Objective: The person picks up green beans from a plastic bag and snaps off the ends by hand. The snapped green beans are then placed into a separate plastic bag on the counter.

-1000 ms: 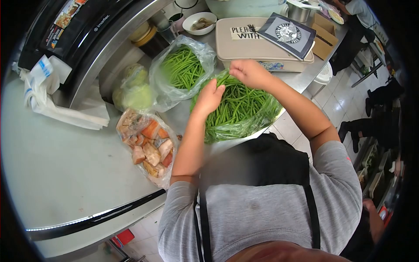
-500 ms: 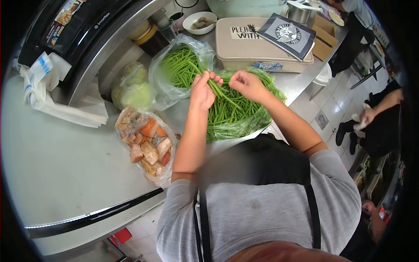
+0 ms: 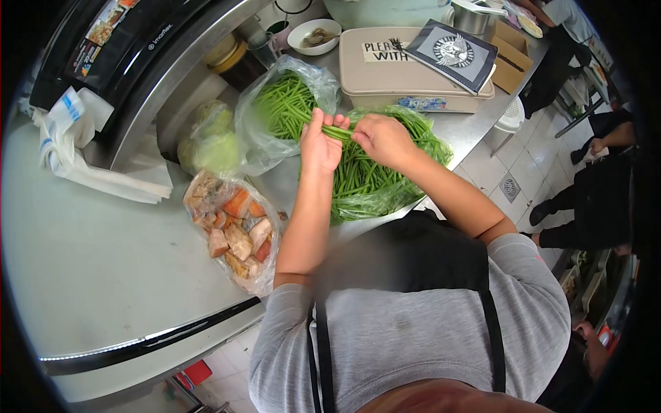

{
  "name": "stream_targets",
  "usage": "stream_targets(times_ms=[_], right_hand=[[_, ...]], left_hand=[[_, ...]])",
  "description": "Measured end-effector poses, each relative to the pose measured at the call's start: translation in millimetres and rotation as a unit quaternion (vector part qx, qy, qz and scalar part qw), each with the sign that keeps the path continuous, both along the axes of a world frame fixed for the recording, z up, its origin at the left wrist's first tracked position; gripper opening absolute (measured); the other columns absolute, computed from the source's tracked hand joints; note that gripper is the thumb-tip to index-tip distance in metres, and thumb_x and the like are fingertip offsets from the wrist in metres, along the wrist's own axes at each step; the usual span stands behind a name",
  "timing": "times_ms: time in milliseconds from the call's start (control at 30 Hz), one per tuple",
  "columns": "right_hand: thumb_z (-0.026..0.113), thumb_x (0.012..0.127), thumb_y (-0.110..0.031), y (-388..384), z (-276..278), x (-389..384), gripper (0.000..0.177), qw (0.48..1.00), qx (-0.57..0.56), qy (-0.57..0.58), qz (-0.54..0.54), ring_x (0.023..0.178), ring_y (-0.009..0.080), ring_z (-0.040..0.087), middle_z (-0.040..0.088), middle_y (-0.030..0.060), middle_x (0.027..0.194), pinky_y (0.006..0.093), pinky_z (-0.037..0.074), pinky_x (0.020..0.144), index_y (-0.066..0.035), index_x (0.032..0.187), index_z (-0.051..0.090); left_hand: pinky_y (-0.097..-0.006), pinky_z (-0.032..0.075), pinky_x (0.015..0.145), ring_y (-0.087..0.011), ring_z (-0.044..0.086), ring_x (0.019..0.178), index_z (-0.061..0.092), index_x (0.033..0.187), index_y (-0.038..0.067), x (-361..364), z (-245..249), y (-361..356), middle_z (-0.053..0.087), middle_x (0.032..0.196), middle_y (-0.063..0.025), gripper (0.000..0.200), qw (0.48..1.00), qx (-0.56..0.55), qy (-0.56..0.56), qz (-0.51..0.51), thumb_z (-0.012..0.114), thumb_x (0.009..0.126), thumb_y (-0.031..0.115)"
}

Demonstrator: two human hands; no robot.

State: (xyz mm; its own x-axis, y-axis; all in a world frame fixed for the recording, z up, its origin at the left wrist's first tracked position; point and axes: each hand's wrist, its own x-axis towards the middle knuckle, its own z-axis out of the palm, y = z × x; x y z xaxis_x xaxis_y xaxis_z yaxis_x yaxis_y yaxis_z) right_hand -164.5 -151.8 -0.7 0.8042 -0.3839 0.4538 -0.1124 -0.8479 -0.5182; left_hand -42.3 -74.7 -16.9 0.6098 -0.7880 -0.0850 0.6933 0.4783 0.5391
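My left hand [image 3: 322, 142] is closed round a small bunch of green beans [image 3: 337, 131] that lies across its fingers. At the right end of that bunch, my right hand [image 3: 383, 140] pinches the stems, its fingers pressed together. Below both hands a larger pile of green beans [image 3: 368, 173] sits in an open clear plastic bag. Behind my left hand, another clear bag [image 3: 256, 138] holds cut green beans [image 3: 282, 103].
A bag of orange and pale chunks [image 3: 237, 237] and a bagged pale green vegetable [image 3: 215, 141] lie left. Behind are a lidded beige box [image 3: 372, 79], a notebook [image 3: 451, 54] and a white bowl [image 3: 315, 36]. Other people stand at the right.
My right hand has moved left and down onto the bunch, and its fingers now pinch the stems. The bunch lies flatter. A person at the right has shifted position.
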Motion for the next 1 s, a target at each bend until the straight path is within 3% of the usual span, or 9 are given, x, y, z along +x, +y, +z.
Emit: stream_targets(times_ms=[300,400,433,500,600,700,800,900,1000], right_hand=[[0.059,0.068,-0.014,4,9,2,0.015,0.991,-0.118,-0.048,-0.038,0.063,0.0285,0.05,0.049,0.0102,0.064,0.0362,0.041,0.056,-0.003,0.065,0.048],[0.056,0.071,-0.014,1,4,5,0.012,0.996,0.031,-0.071,0.032,0.063,0.0234,0.052,0.052,0.0075,0.066,0.034,0.04,0.056,-0.005,0.067,0.05],[0.055,0.072,-0.013,-1,4,6,0.012,0.979,0.177,-0.084,0.058,0.062,0.022,0.051,0.052,0.0069,0.067,0.0329,0.04,0.056,-0.004,0.068,0.049],[0.053,0.075,-0.011,-5,5,6,0.012,0.88,0.453,-0.103,0.104,0.06,0.0191,0.049,0.052,0.0058,0.068,0.0306,0.04,0.057,-0.002,0.07,0.048],[0.05,0.078,-0.011,-20,9,7,0.008,0.835,0.492,-0.189,0.158,0.063,0.0146,0.05,0.054,0.0049,0.072,0.0283,0.04,0.057,-0.003,0.077,0.05],[0.053,0.075,-0.011,-16,5,9,0.006,0.973,0.136,-0.186,0.022,0.064,0.0171,0.05,0.052,0.0066,0.072,0.0267,0.039,0.059,-0.006,0.079,0.054],[0.057,0.068,-0.011,-9,15,6,0.01,0.99,-0.011,-0.14,0.002,0.067,0.019,0.05,0.05,0.0067,0.073,0.0275,0.038,0.061,-0.01,0.078,0.057],[0.058,0.064,-0.013,3,23,13,0.008,0.984,-0.121,-0.125,0.035,0.068,0.0214,0.049,0.05,0.0029,0.071,0.0322,0.037,0.059,-0.011,0.071,0.057],[0.059,0.061,-0.014,8,20,25,0.007,0.977,-0.149,-0.15,0.01,0.069,0.0193,0.048,0.049,0.0011,0.07,0.0319,0.036,0.06,-0.013,0.068,0.056]], left_hand=[[-0.0429,0.041,0.084,-0.0275,0.052,0.091,0.046,0.085,0.006,3,-1,4,0.054,0.081,-0.0095,0.015,0.995,-0.088,-0.045,0.004,0.038,0.087,0.018],[-0.0441,0.04,0.085,-0.0282,0.05,0.096,0.046,0.085,0.006,4,1,5,0.055,0.088,-0.0108,0.016,0.994,-0.104,-0.025,0.005,0.037,0.087,0.019],[-0.0448,0.038,0.087,-0.0283,0.048,0.098,0.047,0.086,0.006,4,1,5,0.054,0.09,-0.0108,0.018,0.993,-0.115,-0.01,0.0,0.035,0.087,0.02],[-0.0462,0.035,0.09,-0.0285,0.045,0.102,0.049,0.086,0.007,4,0,5,0.053,0.095,-0.0107,0.022,0.99,-0.138,0.019,-0.012,0.033,0.088,0.022],[-0.046,0.034,0.09,-0.0292,0.043,0.104,0.049,0.087,0.007,6,-2,4,0.052,0.099,-0.0108,0.024,0.993,-0.119,0.02,0.001,0.032,0.088,0.023],[-0.0411,0.036,0.088,-0.0278,0.044,0.105,0.045,0.09,0.008,5,0,4,0.051,0.103,-0.0125,0.019,0.996,-0.083,0.022,0.021,0.034,0.088,0.023],[-0.0398,0.036,0.088,-0.0272,0.043,0.106,0.044,0.092,0.008,-1,7,3,0.049,0.105,-0.0144,0.018,0.998,-0.051,-0.029,0.025,0.034,0.088,0.023],[-0.0379,0.036,0.087,-0.026,0.044,0.103,0.043,0.093,0.007,-9,10,-1,0.048,0.105,-0.0159,0.018,0.998,-0.055,-0.005,0.004,0.035,0.088,0.022],[-0.0351,0.037,0.086,-0.0239,0.046,0.098,0.043,0.094,0.007,-18,17,2,0.047,0.105,-0.0156,0.018,0.999,-0.033,0.012,0.005,0.036,0.088,0.022]])
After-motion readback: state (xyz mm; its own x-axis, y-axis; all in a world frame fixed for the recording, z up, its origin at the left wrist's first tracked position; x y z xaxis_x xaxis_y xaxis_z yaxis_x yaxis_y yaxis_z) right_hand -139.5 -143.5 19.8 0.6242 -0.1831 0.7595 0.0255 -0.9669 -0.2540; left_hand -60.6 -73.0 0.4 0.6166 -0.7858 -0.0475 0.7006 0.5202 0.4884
